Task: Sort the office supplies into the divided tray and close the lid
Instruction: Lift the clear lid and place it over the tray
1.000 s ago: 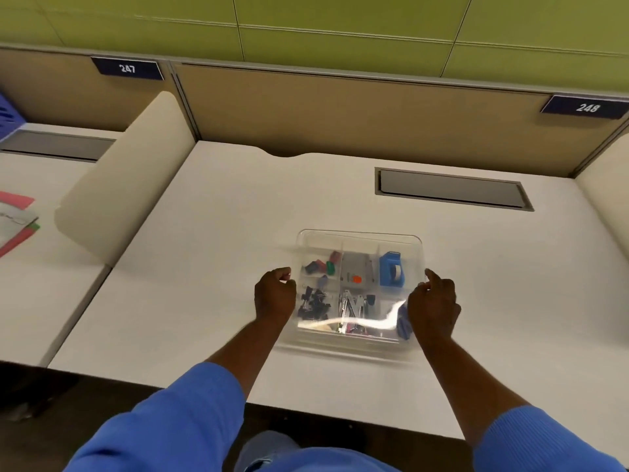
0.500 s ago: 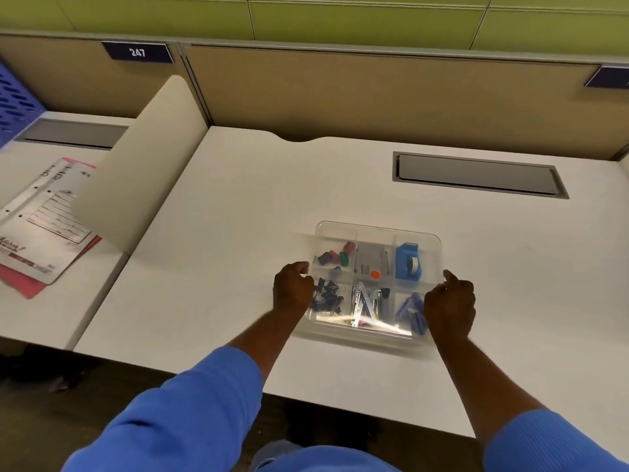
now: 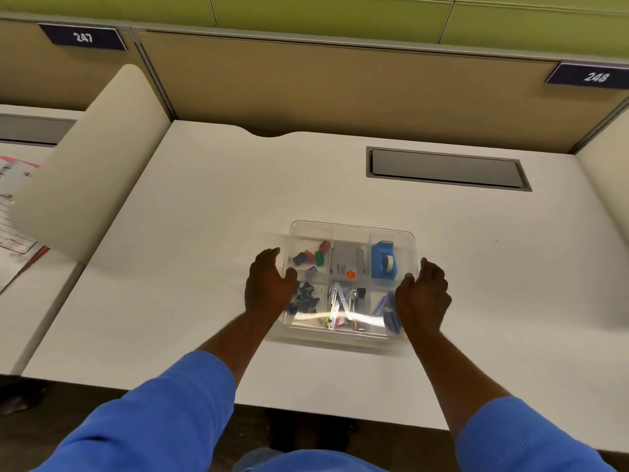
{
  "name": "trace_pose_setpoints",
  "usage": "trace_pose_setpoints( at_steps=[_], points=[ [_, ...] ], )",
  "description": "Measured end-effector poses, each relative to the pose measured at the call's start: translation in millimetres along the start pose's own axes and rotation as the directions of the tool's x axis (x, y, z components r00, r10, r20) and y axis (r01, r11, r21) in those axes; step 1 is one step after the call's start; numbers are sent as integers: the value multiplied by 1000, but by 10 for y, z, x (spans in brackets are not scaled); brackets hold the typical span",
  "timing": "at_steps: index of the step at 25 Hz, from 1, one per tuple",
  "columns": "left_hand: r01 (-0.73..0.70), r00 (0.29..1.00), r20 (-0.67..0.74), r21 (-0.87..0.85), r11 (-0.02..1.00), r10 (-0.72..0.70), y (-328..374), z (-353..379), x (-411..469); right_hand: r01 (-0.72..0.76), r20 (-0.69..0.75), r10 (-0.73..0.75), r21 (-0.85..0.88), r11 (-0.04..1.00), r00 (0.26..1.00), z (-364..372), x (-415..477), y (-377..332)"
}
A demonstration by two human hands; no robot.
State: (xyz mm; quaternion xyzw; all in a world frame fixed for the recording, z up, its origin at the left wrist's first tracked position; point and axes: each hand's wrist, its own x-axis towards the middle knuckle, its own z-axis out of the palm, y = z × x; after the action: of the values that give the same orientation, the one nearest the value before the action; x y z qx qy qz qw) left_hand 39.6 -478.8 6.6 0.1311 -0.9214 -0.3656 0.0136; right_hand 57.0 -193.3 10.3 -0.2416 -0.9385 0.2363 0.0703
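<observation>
White desk [image 3: 204, 233] carries the divided tray [image 3: 352, 229] near its front edge, straight ahead of the person, with supplies already in its compartments: small coloured pieces [image 3: 311, 255] at far left, a blue tape dispenser [image 3: 383, 264] at far right, black binder clips [image 3: 306, 298] at near left. A clear lid [image 3: 343, 316] seems to lie over it, to judge by the glare across the near half, though whether it is fully seated cannot be told. The left hand [image 3: 267, 287] cups the left side, its thumb hooked over the top edge and its fingers curled along the wall. The right hand [image 3: 423, 294] does likewise on the right, so both grasp the lid's edges. The sorting looks done and the closing is the step in hand. It probably goes best with even pressure on both sides at once and the lid square to the rim, since a skewed push could pop one corner up or slide the light tray across the smooth top. A grey cable hatch [image 3: 446, 168] is let into the desk well behind the tray. Tan partition panels [image 3: 340, 90] run along the back under a green wall [image 3: 323, 11], with number plates 247 [image 3: 82, 37] and 248 [image 3: 594, 76]. On the left a curved cream divider [image 3: 95, 158] screens off a neighbouring desk where papers [image 3: 13, 206] lie.
</observation>
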Motion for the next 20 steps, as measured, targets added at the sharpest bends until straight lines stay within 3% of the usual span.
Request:
trace_pose_setpoints(
  at_steps=[4,8,12,20],
  points=[
    [-214,970,148,163,963,190,152,79,314,184,90,-182,-19,983,979,92,276,-131],
    [-347,919,296,294,891,260,266,233,599,299,200,-274,-104,949,941,234,528,-187],
    [-397,901,327,359,845,285,263,330,665,339,240,-297,-159,927,924,335,621,-131],
    [-407,900,309,349,844,307,227,405,639,297,229,-263,-132,946,937,393,640,-139]
  ],
)
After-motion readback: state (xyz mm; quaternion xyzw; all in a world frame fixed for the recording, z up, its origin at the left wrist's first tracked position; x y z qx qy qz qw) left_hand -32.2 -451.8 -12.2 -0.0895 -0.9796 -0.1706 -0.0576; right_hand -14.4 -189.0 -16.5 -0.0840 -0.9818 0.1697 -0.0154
